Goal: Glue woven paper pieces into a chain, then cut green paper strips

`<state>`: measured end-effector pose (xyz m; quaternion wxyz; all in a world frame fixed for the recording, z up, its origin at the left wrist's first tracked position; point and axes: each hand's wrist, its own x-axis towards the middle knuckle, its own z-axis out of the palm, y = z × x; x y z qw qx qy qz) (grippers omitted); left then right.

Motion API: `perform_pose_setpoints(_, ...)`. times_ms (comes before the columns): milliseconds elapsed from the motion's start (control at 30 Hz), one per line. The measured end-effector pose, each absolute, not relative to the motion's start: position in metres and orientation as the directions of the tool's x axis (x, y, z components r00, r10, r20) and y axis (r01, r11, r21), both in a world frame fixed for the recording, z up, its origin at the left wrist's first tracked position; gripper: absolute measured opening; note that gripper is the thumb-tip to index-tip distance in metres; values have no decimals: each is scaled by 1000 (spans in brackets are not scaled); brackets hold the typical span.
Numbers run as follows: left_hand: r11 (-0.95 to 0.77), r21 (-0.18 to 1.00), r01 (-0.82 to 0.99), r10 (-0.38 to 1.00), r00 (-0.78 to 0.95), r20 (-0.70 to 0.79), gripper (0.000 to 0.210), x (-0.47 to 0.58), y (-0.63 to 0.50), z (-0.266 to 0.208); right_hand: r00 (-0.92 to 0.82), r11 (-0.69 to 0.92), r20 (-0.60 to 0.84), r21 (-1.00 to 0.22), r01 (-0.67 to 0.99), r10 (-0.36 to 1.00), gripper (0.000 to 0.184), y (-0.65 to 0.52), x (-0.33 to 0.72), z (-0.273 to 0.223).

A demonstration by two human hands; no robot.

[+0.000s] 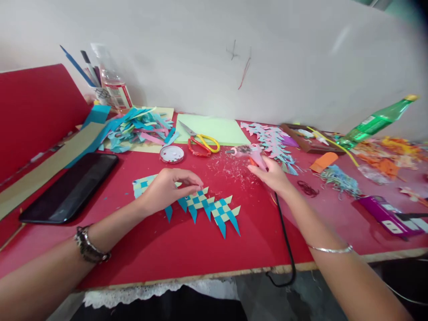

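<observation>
My right hand (272, 176) is wrapped round the handle of a pink glue gun (256, 154), its nozzle pointing left and its black cord hanging over the table's front edge. Thumb and fingertips of my left hand (170, 189) come together in a pinch; what they hold, if anything, is too small to make out. Beneath that hand lie several woven paper fish (197, 200) in blue and pale yellow, partly hidden by it. Scraps of dried glue (234, 171) litter the red tabletop below the glue gun.
Scissors (203, 142) and a round lid (171, 154) lie behind my left hand. A phone (70, 187) and paper strips (137, 125) are at the left. Woven pink-and-blue pieces (267, 138), a green bottle (377, 120), yarn (339, 180) and a purple box (384, 214) lie rightward.
</observation>
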<state>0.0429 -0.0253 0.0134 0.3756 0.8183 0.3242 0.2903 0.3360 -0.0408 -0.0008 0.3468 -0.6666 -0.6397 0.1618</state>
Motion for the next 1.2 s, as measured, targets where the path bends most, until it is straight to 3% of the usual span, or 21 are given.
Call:
perform_pose_setpoints(200, -399, 872, 284, 817, 542, 197, 23, 45, -27, 13, -96, 207, 218, -574, 792, 971, 29, -61, 336, 5)
perform_pose_setpoints(400, -373, 861, 345, 829, 541, 143, 19, 44, -23, 11, -220, 267, 159, -396, 879, 962, 39, -63, 337, -1)
perform_pose_setpoints(700, -480, 760, 438, 767, 630, 121, 18, 42, -24, 7, -333, 335, 71, -367, 868, 940, 33, -65, 326, 3)
perform_pose_setpoints(1200, -514, 771, 375, 721, 676, 152, 13, 47, -29, 8, -332, 332, 57, -334, 882, 941, 23, -63, 328, 1)
